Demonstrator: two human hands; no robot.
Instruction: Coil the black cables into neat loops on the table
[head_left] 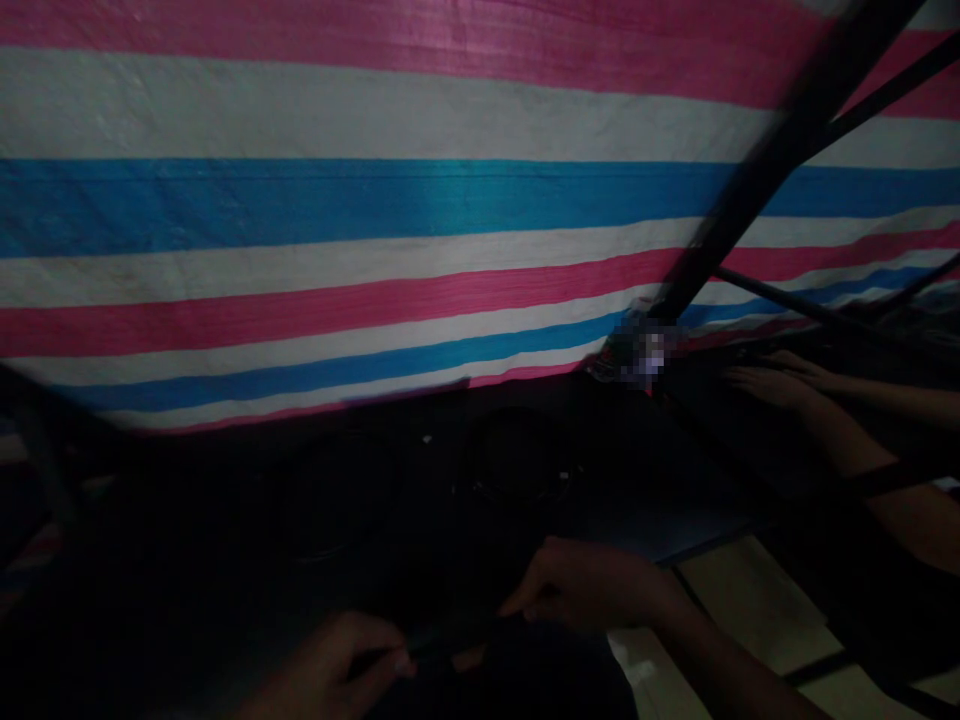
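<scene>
I see striped tarpaulin (420, 205) behind the black table (667, 490); on its near side, left hand (341, 655) and right hand (581, 585) pinch a dark strip (459, 634).

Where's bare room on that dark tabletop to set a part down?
Likeliest: the tabletop patch bordered by the right-hand dark ring, the person's right hand and the front edge. Crowded: around that ring and the left-hand dark ring, and near the frame post, with a bundle and co-worker's hands. Far left: too dark.
</scene>
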